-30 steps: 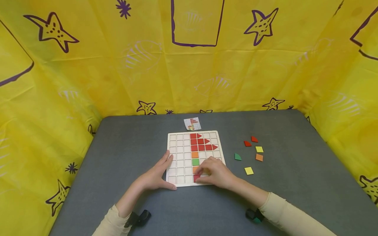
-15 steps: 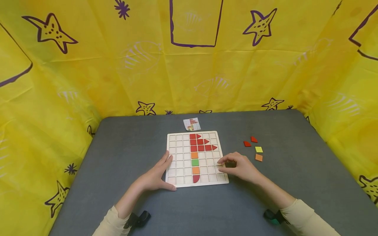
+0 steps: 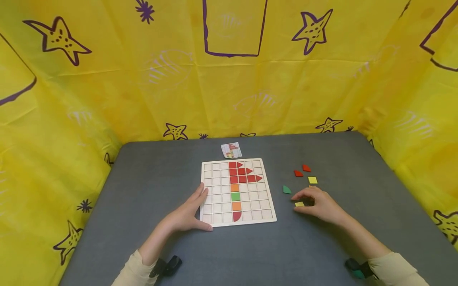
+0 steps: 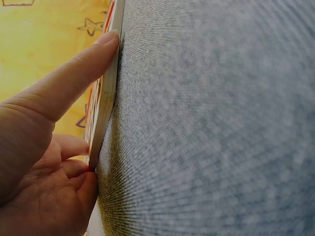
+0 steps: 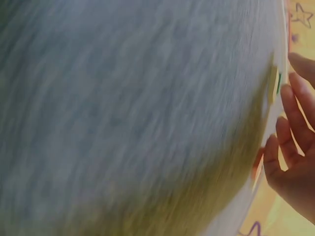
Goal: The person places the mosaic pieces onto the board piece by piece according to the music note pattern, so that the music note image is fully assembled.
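Observation:
A wooden grid board (image 3: 218, 194) lies on the table with red, orange and green tiles in its cells. A red quarter-round tile (image 3: 237, 216) sits in the bottom row. My left hand (image 3: 187, 212) rests at the board's left near corner, its thumb (image 4: 74, 73) on the near edge and its fingers along the left side. My right hand (image 3: 320, 204) is over a loose yellow square tile (image 3: 299, 204), thumb and index finger apart on either side of it. In the right wrist view the fingertips stand just off that yellow tile (image 5: 273, 86).
A green quarter-round tile (image 3: 287, 190), two red quarter-round tiles, one of them the nearer (image 3: 298, 173), and another yellow square (image 3: 313, 180) lie right of the board. An orange tile is mostly hidden behind the right hand. A pattern card (image 3: 231, 150) lies beyond the board.
My right hand has left the red quarter-round tile in the bottom row and moved right, off the board, to the loose yellow square. The left hand has stayed at the board's corner.

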`<action>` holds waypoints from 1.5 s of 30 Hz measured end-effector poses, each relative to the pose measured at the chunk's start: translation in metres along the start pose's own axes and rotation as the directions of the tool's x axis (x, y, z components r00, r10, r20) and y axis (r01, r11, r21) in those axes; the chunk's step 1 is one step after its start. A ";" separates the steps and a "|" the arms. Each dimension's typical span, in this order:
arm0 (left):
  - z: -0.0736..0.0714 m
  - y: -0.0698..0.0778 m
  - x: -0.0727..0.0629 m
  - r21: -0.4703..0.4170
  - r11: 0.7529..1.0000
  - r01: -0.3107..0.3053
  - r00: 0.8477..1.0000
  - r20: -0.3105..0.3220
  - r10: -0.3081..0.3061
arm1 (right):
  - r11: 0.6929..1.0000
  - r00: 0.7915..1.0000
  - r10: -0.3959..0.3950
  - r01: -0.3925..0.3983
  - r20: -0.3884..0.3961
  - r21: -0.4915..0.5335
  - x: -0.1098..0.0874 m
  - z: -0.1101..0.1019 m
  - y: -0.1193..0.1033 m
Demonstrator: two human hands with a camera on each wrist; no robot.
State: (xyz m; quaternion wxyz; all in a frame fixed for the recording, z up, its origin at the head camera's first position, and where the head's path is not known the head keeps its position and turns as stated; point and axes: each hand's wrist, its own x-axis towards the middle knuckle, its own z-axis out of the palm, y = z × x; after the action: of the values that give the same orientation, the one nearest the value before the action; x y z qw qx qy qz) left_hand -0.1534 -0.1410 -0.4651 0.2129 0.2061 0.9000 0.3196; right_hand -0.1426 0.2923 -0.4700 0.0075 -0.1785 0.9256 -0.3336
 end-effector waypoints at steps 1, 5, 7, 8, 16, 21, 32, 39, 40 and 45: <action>0.000 0.000 0.000 -0.002 1.000 -0.004 1.000 -0.002 0.004 | 1.000 1.000 -0.024 0.024 0.002 -0.015 -0.002 -0.002 0.002; 0.001 0.000 0.000 -0.009 1.000 -0.005 1.000 -0.002 0.005 | 0.990 0.994 -0.110 0.110 0.000 -0.091 -0.006 -0.007 0.008; 0.001 -0.001 0.001 -0.011 1.000 -0.006 1.000 -0.002 0.006 | 0.984 0.991 -0.131 0.130 0.000 -0.122 -0.008 -0.009 0.010; 0.001 -0.001 0.001 -0.012 1.000 -0.006 1.000 -0.001 0.006 | 0.983 0.991 -0.136 0.136 0.002 -0.122 -0.008 -0.010 0.010; 0.000 -0.001 0.000 -0.009 1.000 0.007 1.000 0.002 -0.007 | 0.985 0.991 -0.136 0.134 -0.014 -0.106 -0.007 -0.006 0.011; 0.000 0.000 0.000 -0.008 1.000 0.012 1.000 0.003 -0.012 | 0.986 0.988 -0.147 0.143 -0.048 -0.080 -0.003 0.002 0.008; 0.000 0.001 0.000 -0.011 1.000 0.023 1.000 -0.001 -0.023 | 0.992 1.000 0.030 -0.029 -0.003 0.126 0.019 0.027 -0.032; 0.000 0.000 0.000 -0.008 1.000 0.005 1.000 -0.005 -0.005 | 0.973 0.995 0.079 -0.089 0.059 0.211 0.035 0.050 -0.065; 0.000 0.000 0.000 -0.011 1.000 0.003 1.000 -0.006 -0.003 | 0.973 0.995 0.075 -0.088 0.068 0.212 0.037 0.053 -0.069; 0.000 0.000 0.000 -0.024 1.000 -0.007 1.000 -0.003 0.007 | 0.983 0.994 0.006 -0.026 0.106 0.184 0.052 0.072 -0.088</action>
State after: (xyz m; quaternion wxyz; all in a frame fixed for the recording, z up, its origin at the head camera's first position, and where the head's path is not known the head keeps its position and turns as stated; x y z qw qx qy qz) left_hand -0.1533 -0.1407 -0.4651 0.2129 0.2065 0.8957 0.3313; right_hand -0.1534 0.1674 -0.4653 0.0756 -0.1868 0.8904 -0.4081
